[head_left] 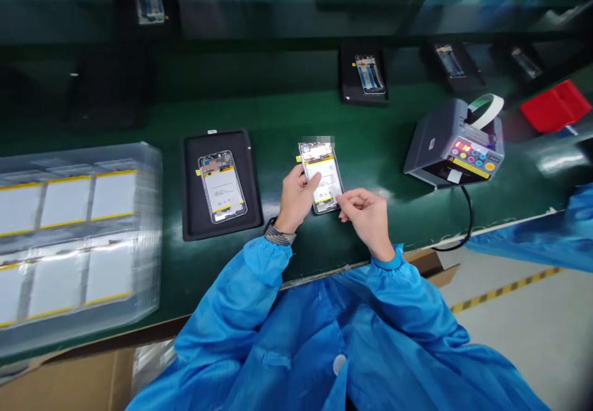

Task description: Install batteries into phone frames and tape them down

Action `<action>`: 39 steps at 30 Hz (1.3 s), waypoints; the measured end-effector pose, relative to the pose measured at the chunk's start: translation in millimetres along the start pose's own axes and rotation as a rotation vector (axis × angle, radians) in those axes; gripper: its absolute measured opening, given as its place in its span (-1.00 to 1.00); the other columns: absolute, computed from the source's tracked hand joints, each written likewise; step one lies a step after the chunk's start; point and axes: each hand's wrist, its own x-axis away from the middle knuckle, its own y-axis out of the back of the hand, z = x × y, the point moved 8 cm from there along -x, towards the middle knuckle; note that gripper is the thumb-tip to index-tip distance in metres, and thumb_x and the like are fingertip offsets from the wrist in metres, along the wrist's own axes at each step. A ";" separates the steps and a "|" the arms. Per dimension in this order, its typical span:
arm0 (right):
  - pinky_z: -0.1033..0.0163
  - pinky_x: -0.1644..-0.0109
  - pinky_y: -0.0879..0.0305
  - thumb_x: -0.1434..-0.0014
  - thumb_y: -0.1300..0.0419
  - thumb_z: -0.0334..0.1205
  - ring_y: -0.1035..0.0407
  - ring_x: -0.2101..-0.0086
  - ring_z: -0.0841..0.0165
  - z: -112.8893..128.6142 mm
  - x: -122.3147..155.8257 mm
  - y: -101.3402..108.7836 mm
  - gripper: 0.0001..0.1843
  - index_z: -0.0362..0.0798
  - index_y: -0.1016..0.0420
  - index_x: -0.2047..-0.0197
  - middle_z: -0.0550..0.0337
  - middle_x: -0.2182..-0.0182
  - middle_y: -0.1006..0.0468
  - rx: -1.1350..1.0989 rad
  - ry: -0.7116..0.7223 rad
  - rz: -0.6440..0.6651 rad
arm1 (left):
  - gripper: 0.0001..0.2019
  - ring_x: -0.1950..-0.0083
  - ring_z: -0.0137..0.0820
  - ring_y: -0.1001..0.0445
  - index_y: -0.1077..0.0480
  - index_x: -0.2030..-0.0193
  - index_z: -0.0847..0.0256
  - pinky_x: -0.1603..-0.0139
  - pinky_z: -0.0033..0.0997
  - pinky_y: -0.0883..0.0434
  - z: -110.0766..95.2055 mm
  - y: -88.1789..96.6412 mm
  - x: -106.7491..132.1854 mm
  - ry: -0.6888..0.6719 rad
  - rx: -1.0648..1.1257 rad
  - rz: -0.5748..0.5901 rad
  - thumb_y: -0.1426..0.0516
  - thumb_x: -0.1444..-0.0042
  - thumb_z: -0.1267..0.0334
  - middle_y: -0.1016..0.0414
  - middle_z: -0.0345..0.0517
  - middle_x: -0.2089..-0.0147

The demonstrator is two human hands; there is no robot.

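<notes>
The phone chassis (315, 152) lies open side up, long axis leaning slightly left, over the green tabletop (278, 114). Its white battery (326, 182) has yellow strips at top and bottom. My left hand (295, 199) grips its left edge; my right hand (367, 214) pinches its lower right corner.

Bright overhead light up close, dim at the far side of the green belt (278, 114). White glare streaks on the belt at right, beside the tape dispenser (456, 145). Tray stack (78, 238) at left smeared by motion blur. Phone frame (323, 179) in the middle sharp, small pixelated patch just above it. Edges bow, wide lens.
</notes>
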 end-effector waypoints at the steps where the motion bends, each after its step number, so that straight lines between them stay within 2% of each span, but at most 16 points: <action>1: 0.34 0.52 -0.32 -0.03 -0.45 0.21 -0.34 0.65 0.43 -1.1 -1.4 -1.1 -0.49 -0.10 -0.51 0.38 0.22 0.64 -0.49 0.012 0.004 0.004 | -0.41 0.09 -0.13 -0.68 -0.39 -0.10 0.27 0.08 -0.19 -0.63 -0.1 0.0 0.0 0.002 -0.006 0.000 -0.42 -0.02 0.02 -0.67 0.10 0.02; 12: 0.30 0.46 -0.23 -0.13 -0.34 0.22 -0.33 0.62 0.39 -4.3 -2.0 -1.5 -0.52 -0.07 -0.49 0.37 0.22 0.64 -0.47 0.196 0.073 -0.054 | -0.46 0.12 -0.16 -0.68 -0.39 -0.10 0.27 0.10 -0.24 -0.62 -4.8 -0.2 0.9 -0.009 -0.014 -0.027 -0.39 -0.07 0.08 -0.68 0.07 0.05; 17: 0.29 0.47 -0.08 -0.20 -0.27 0.14 -0.16 0.64 0.44 -1.7 -2.2 0.3 -0.60 -0.04 -0.45 0.38 0.36 0.70 -0.27 0.378 0.109 -0.038 | -0.46 0.06 -0.14 -0.67 -0.39 -0.10 0.25 0.05 -0.22 -0.62 -3.8 1.5 1.7 -0.008 -0.032 -0.031 -0.39 -0.07 0.05 -0.67 0.08 0.03; 19: 0.29 0.47 -0.03 -0.19 -0.29 0.10 -0.09 0.64 0.45 0.3 -4.7 5.4 -0.64 -0.03 -0.40 0.37 0.41 0.70 -0.21 0.467 0.125 -0.040 | -0.45 0.02 -0.12 -0.67 -0.39 -0.11 0.25 0.03 -0.20 -0.61 -4.4 1.5 1.9 -0.012 -0.031 -0.016 -0.39 -0.07 0.03 -0.66 0.09 0.00; 21: 0.30 0.47 -0.04 -0.11 -0.37 0.09 -0.12 0.62 0.45 1.4 -9.5 12.7 -0.61 -0.01 -0.34 0.31 0.43 0.67 -0.24 0.507 0.126 -0.048 | -0.42 0.01 -0.11 -0.66 -0.38 -0.13 0.25 0.02 -0.19 -0.61 -5.0 0.7 2.2 -0.010 -0.021 0.003 -0.39 -0.06 0.01 -0.66 0.10 -0.01; 23: 0.31 0.48 -0.11 -0.02 -0.45 0.12 -0.22 0.59 0.42 -1.2 -15.7 15.5 -0.49 0.01 -0.31 0.22 0.41 0.61 -0.34 0.434 0.090 0.006 | -0.38 0.03 -0.11 -0.67 -0.37 -0.15 0.25 0.03 -0.19 -0.61 -5.3 -1.7 2.8 0.003 -0.012 0.029 -0.40 -0.04 -0.01 -0.66 0.09 -0.01; 26: 0.32 0.54 -0.23 -0.02 -0.43 0.23 -0.39 0.53 0.36 -10.0 -21.6 2.2 -0.39 0.00 -0.30 0.11 0.28 0.46 -0.52 0.180 -0.032 0.233 | -0.36 0.08 -0.12 -0.68 -0.38 -0.14 0.26 0.07 -0.19 -0.62 -6.2 -7.9 4.9 0.027 -0.021 0.087 -0.41 -0.02 -0.04 -0.67 0.08 0.02; 29: 0.31 0.56 -0.31 -0.07 -0.40 0.30 -0.42 0.59 0.38 -10.6 -22.0 -15.2 -0.39 -0.04 -0.33 0.17 0.19 0.42 -0.60 0.031 -0.100 0.397 | -0.38 0.13 -0.13 -0.68 -0.40 -0.11 0.27 0.12 -0.22 -0.62 -12.2 -11.0 6.6 0.013 -0.043 0.122 -0.40 -0.03 -0.05 -0.67 0.09 0.03; 31: 0.31 0.54 -0.35 -0.07 -0.40 0.32 -0.41 0.61 0.40 -5.6 -23.4 -21.6 -0.38 -0.05 -0.34 0.22 0.20 0.45 -0.60 -0.020 -0.089 0.418 | -0.37 0.14 -0.14 -0.68 -0.40 -0.11 0.27 0.14 -0.23 -0.62 -18.3 -9.5 6.8 -0.005 -0.052 0.123 -0.40 -0.02 -0.06 -0.68 0.09 0.04; 34: 0.33 0.51 -0.37 -0.05 -0.43 0.30 -0.49 0.55 0.36 4.1 -25.1 -30.1 -0.37 -0.04 -0.31 0.19 0.22 0.45 -0.62 -0.073 -0.060 0.457 | -0.35 0.11 -0.13 -0.68 -0.39 -0.11 0.27 0.11 -0.22 -0.61 -29.0 -4.3 6.0 -0.035 -0.042 0.113 -0.41 -0.01 -0.08 -0.68 0.09 0.05; 39: 0.34 0.49 -0.40 0.05 -0.52 0.23 -0.53 0.52 0.32 14.7 -29.5 -45.9 -0.31 -0.02 -0.26 0.18 0.20 0.45 -0.64 -0.034 -0.013 0.535 | -0.35 0.06 -0.12 -0.67 -0.40 -0.09 0.28 0.04 -0.18 -0.61 -44.8 8.2 5.9 -0.086 -0.036 0.083 -0.43 0.01 -0.08 -0.67 0.11 0.02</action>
